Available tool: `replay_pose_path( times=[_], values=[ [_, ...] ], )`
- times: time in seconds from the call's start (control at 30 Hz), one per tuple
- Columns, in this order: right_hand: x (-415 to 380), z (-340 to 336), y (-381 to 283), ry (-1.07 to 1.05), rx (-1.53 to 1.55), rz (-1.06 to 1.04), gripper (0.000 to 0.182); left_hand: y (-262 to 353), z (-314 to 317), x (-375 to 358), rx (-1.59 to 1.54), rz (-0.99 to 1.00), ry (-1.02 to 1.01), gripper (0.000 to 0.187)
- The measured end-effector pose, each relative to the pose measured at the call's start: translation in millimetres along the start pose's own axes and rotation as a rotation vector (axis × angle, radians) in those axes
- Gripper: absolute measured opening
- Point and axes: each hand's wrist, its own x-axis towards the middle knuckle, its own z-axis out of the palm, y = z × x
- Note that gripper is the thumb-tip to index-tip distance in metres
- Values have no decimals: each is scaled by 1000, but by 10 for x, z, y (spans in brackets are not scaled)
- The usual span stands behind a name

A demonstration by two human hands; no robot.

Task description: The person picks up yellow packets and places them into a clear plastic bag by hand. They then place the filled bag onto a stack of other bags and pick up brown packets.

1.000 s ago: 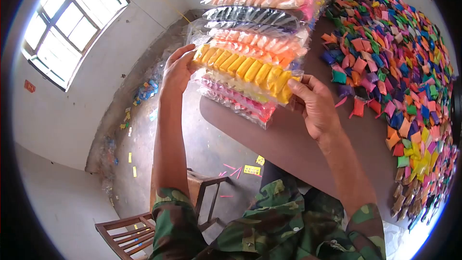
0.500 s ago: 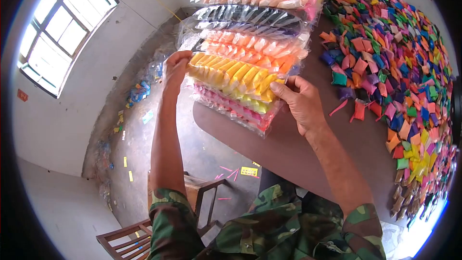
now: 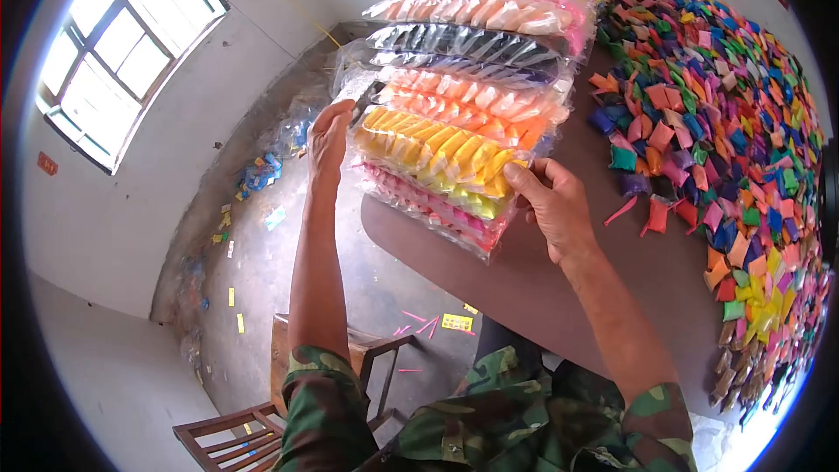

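A long stack of clear plastic bags filled with rows of coloured packets lies along the table's left side. Nearest me is a bag of yellow packets (image 3: 428,147), lying over pink and lime ones. My right hand (image 3: 555,205) pinches the right end of the yellow bag between thumb and fingers. My left hand (image 3: 329,135) is at the left end of the stack, its fingers bent close together by the bag edges; whether it grips plastic is hard to see. Behind the yellow bag are orange packets (image 3: 472,105) and black packets (image 3: 472,42).
A large heap of loose coloured packets (image 3: 699,122) covers the right of the brown table (image 3: 524,271). A wooden chair (image 3: 232,437) and a wooden stool (image 3: 280,358) stand at lower left. Scraps and blue plastic (image 3: 260,173) litter the floor. A window (image 3: 131,44) is upper left.
The whole view has shifted slightly, so the stack appears a little further right. My left hand has come slightly away from the yellow bag's corner. My right hand keeps its pinch.
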Motion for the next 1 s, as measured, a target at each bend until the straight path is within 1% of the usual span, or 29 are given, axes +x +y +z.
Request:
replay_pose_path(
  times=[0.1,0.2,0.3,0.33,0.43,0.53,0.63,0.77,0.8,0.9,0.93,1.0],
  values=[
    [-22,33,17,-20,8,-52,35,129,25,-43,95,202,-70,30],
    [-13,48,47,-20,15,-57,35,305,110,-173,411,320,-181,36],
    [-32,59,-9,-19,49,-27,37,292,141,-180,494,189,-244,45],
    [-30,55,-7,-20,49,-25,36,262,152,-193,481,208,-253,53],
    [-11,53,11,-25,43,-26,36,245,126,-189,419,148,-254,54],
    [-22,46,27,-22,43,-26,35,136,75,-91,36,74,-117,56],
    [-42,59,16,-17,55,-21,34,139,-30,-109,40,37,-57,56],
    [-34,78,23,-5,46,-41,33,113,-2,-207,220,173,-106,62],
    [-34,85,25,-1,44,-47,33,144,35,-264,316,234,-95,62],
    [-32,105,56,18,28,-102,31,219,139,-425,442,359,-90,59],
    [-21,100,71,23,16,-111,31,158,151,-416,424,418,-127,59],
    [15,104,104,26,-7,-128,31,82,194,-467,426,389,-168,59]
  ],
)
